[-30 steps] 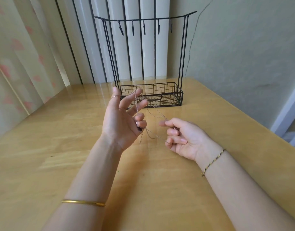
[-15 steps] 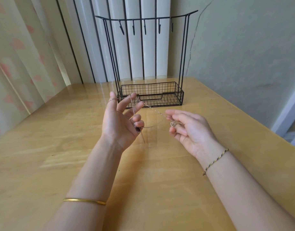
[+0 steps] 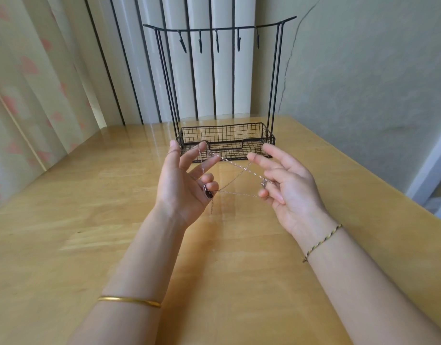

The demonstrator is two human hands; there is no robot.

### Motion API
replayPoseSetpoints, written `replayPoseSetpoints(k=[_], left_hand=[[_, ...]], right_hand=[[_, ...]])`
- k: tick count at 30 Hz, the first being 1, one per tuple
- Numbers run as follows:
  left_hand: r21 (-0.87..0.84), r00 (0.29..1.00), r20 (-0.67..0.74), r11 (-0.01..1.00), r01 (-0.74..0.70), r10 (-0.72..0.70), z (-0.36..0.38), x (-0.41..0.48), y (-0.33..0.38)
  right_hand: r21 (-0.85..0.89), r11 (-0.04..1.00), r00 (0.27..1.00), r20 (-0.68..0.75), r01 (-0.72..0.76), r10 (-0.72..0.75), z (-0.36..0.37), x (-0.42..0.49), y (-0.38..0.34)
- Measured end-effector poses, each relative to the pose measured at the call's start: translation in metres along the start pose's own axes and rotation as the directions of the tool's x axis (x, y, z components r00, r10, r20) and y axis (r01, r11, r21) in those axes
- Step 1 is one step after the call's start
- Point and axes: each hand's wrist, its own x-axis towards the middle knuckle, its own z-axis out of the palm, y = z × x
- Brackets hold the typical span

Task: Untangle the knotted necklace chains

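A black wire stand (image 3: 275,70) sits at the far end of the wooden table (image 3: 65,220), its top bar carrying five small hooks, and its base forms a shallow mesh basket (image 3: 227,133) through whose grid the tabletop wood shows. No writing can be read on the stand or on the basket. In front of it, above the table, the person holds the necklace chains (image 3: 242,170) stretched between both hands, the thin strands crossing in an X in the gap. The left hand (image 3: 182,185) stands palm inward with its upper fingers spread and straight, a strand draped over them, while its two lower fingers curl round the chain just beside a dark oval pendant (image 3: 208,194); a short tail of chain hangs below that hand. The right hand (image 3: 286,188) is spread, fingers only lightly bent, with strands hooked across the fingertips and a small silver piece (image 3: 264,183) lying against them. A gold bangle (image 3: 129,301) circles the left forearm and a braided cord bracelet (image 3: 322,241) the right wrist. A pale curtain (image 3: 27,83) with pink marks hangs at the left.
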Motion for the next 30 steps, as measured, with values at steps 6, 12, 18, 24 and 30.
replayPoseSetpoints(k=[6,12,18,24,30], left_hand=[[0.059,0.999,-0.008,0.997,-0.039,0.04,0.003,-0.002,0.001],[0.175,0.994,-0.006,0.979,-0.107,0.109,0.006,-0.005,0.002],[0.266,0.986,-0.004,0.95,-0.162,0.169,0.01,-0.011,0.0],[0.27,0.981,-0.049,0.948,-0.169,0.189,0.009,-0.01,0.0],[0.17,0.986,-0.105,0.979,-0.11,0.129,0.003,-0.003,-0.002]], right_hand=[[-0.121,0.993,0.997,-0.075,0.015,-0.024,0.0,0.001,0.002],[-0.19,0.982,0.992,-0.122,0.004,-0.027,0.0,0.004,0.004],[-0.332,0.942,0.998,-0.064,-0.042,0.022,0.002,0.0,0.004],[-0.416,0.908,0.997,-0.073,-0.047,0.018,-0.002,0.004,0.01],[-0.086,0.985,0.979,-0.152,-0.151,0.136,-0.002,0.008,0.007]])
